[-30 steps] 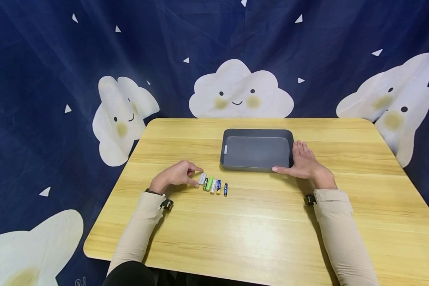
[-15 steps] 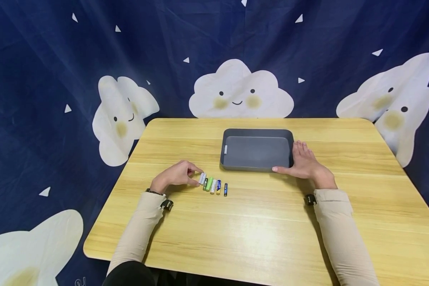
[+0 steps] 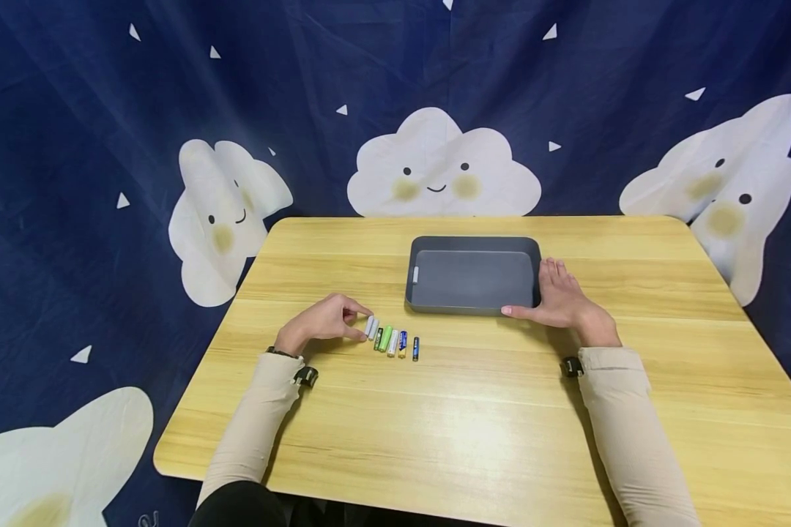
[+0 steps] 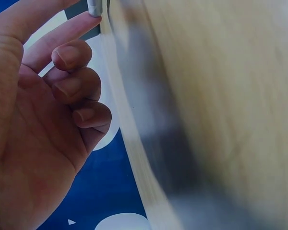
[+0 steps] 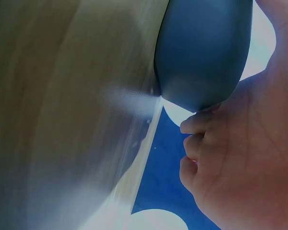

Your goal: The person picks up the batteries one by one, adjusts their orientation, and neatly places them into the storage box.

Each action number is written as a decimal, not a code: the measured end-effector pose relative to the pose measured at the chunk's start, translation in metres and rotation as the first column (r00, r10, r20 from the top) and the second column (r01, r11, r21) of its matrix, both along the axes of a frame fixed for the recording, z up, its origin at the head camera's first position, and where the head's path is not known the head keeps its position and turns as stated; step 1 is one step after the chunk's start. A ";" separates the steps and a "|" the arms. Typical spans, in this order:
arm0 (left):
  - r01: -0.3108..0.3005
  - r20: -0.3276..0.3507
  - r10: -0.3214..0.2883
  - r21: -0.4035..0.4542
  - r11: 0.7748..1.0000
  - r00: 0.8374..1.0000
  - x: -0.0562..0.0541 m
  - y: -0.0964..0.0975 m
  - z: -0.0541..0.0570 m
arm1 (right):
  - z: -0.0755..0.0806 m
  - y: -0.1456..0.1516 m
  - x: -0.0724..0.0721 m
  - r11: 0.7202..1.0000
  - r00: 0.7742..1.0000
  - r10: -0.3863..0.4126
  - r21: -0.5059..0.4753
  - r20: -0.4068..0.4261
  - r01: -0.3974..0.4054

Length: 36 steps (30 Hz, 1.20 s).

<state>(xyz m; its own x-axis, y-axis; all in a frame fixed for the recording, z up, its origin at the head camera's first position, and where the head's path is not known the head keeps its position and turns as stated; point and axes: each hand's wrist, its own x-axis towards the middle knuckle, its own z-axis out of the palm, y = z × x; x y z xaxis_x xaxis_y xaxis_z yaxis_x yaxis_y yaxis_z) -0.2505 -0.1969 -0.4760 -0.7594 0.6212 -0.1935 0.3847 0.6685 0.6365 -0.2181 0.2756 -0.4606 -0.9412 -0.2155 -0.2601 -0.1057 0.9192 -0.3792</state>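
Note:
In the head view, my left hand (image 3: 323,320) pinches a white battery (image 3: 369,326) by its ends between thumb and index finger, at the left end of a row of batteries. The other three fingers curl inward in the left wrist view, where part of the battery (image 4: 95,7) shows at the top edge. My right hand (image 3: 562,300) rests on the near right corner of a dark grey tray (image 3: 461,310), thumb along the front wall and straight fingers along the right side. One white battery (image 3: 415,275) lies inside the tray at its left wall.
Beside the pinched battery lie another white one (image 3: 373,329), a dark green one (image 3: 379,339), a bright green one (image 3: 385,339), a white one (image 3: 392,342) and a blue and gold one (image 3: 403,344). A thin blue battery (image 3: 416,349) lies slightly apart. A patterned curtain (image 3: 316,66) hangs behind the wooden table (image 3: 435,424).
The pinched white battery has shifted slightly left, so a second white one beside it shows more clearly. My right hand and the tray have stayed in place.

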 end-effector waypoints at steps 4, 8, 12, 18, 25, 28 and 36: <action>-0.004 0.002 0.004 0.005 1.000 1.000 0.000 -0.001 0.000 | 0.001 0.000 0.000 1.000 1.000 -0.002 -0.002 0.003 0.002; -0.006 -0.002 0.006 0.002 1.000 1.000 -0.002 -0.002 -0.001 | 0.001 0.000 0.000 1.000 1.000 -0.003 -0.005 0.005 0.003; -0.012 -0.001 0.012 0.004 1.000 1.000 -0.002 -0.003 -0.001 | 0.001 -0.001 0.000 1.000 1.000 -0.001 0.000 0.006 0.001; -0.020 -0.016 0.020 0.013 1.000 1.000 -0.005 -0.004 0.003 | 0.001 0.000 0.000 1.000 1.000 0.000 0.001 0.004 0.000; -0.044 -0.059 0.049 0.085 0.995 0.997 -0.012 -0.001 0.010 | 0.000 0.000 0.000 1.000 1.000 -0.003 -0.001 0.006 0.003; -0.058 -0.084 0.068 0.115 0.992 0.994 -0.015 0.002 0.015 | 0.001 0.000 0.001 1.000 1.000 0.000 -0.004 0.007 0.000; -0.109 -0.123 0.132 0.179 0.978 0.984 -0.025 0.012 0.026 | 0.001 -0.001 0.000 1.000 1.000 -0.001 -0.002 0.006 0.001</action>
